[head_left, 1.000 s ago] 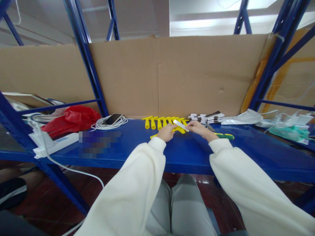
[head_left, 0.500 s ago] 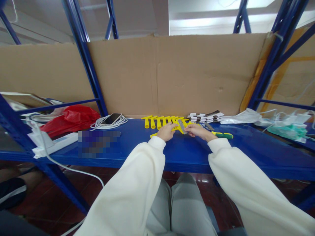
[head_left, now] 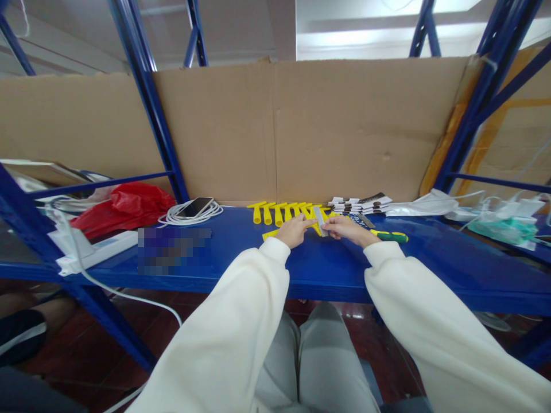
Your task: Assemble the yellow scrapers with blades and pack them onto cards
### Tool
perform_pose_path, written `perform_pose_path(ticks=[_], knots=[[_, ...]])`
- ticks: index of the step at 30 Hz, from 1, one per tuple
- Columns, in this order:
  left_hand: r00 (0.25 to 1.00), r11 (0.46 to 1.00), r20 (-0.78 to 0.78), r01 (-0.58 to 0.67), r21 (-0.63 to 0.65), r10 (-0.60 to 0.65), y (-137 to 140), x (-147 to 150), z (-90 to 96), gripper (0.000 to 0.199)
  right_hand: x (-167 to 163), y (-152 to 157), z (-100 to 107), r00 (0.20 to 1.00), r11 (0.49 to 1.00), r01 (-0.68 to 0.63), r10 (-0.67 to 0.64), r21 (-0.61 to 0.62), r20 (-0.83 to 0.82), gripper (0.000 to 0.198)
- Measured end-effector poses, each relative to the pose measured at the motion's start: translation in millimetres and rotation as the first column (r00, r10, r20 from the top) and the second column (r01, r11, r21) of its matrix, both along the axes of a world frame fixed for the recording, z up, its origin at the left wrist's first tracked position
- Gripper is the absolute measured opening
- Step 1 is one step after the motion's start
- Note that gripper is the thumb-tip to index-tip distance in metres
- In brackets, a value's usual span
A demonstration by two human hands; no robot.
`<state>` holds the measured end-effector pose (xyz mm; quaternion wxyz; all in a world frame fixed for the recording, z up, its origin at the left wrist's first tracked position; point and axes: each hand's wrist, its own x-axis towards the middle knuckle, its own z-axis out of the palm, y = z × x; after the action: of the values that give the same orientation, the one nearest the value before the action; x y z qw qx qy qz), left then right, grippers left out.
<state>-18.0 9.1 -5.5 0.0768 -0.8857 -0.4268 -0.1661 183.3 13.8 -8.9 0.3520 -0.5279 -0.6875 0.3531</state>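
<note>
My left hand [head_left: 293, 230] is closed at a yellow plastic scraper handle [head_left: 317, 229], its index finger stretched towards a grey flat blade. My right hand [head_left: 342, 226] pinches the lower right edge of this blade [head_left: 320, 221], which stands tilted over the yellow handle. How the blade and the handle meet is too small to tell. Behind my hands lies a row of several yellow T-shaped scraper handles [head_left: 267, 215]. Another yellow piece [head_left: 270, 234] pokes out left of my left hand. Beside my right wrist is a green and yellow tool handle [head_left: 390, 236].
Folded black-and-white packets [head_left: 359, 205] lie at the cardboard wall [head_left: 344, 132]. A phone [head_left: 198, 207] rests on a coiled white cable [head_left: 172, 219] at left, near a red plastic bag [head_left: 129, 206] and a white power strip [head_left: 99, 252]. Blue rack posts [head_left: 148, 97] flank the blue shelf [head_left: 336, 269].
The grey blade has turned and now shows a paler face. My left index finger has straightened towards it. My right hand has stayed in nearly the same place.
</note>
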Motion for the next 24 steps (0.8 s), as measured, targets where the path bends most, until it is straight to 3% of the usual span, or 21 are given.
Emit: perform_pose_path(ticks=[10, 24], knots=[[0.994, 1.000, -0.106, 0.015, 0.020, -0.013, -4.9, 2.7, 0.9, 0.065, 0.1, 0.1, -0.1, 1.000, 1.000, -0.017, 0.017, 0.001, -0.002, 0.025], [0.995, 0.999, -0.092, 0.038, 0.029, -0.035, -3.4, 3.2, -2.6, 0.063, 1.3, 0.7, -2.5, 0.999, 0.999, -0.032, 0.032, 0.013, 0.007, 0.026]])
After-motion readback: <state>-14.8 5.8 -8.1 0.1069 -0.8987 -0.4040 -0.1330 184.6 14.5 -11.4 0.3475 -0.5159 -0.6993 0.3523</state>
